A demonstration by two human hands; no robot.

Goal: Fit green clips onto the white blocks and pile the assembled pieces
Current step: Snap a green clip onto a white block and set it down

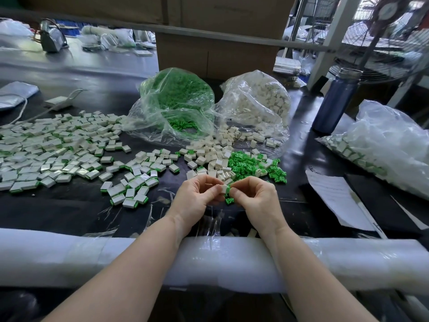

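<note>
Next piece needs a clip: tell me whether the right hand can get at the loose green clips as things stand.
Probably not yet: the loose green clips lie unobstructed just beyond the right hand, but it pinches a green clip against the white block.

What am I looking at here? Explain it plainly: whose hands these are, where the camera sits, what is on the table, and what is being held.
There is no machine here. A person wears a camera on the head, so this single picture looks forward and down over their own arms.

The left hand pinches a small white block. The right hand presses a green clip against it; extra green clips seem tucked under that hand.

On the dark table lie loose white blocks and loose green clips, spilled from two clear bags: one of clips, one of blocks. To the left spreads the pile of finished pieces, white with a green edge. A blue bottle and papers sit to the right.
</note>
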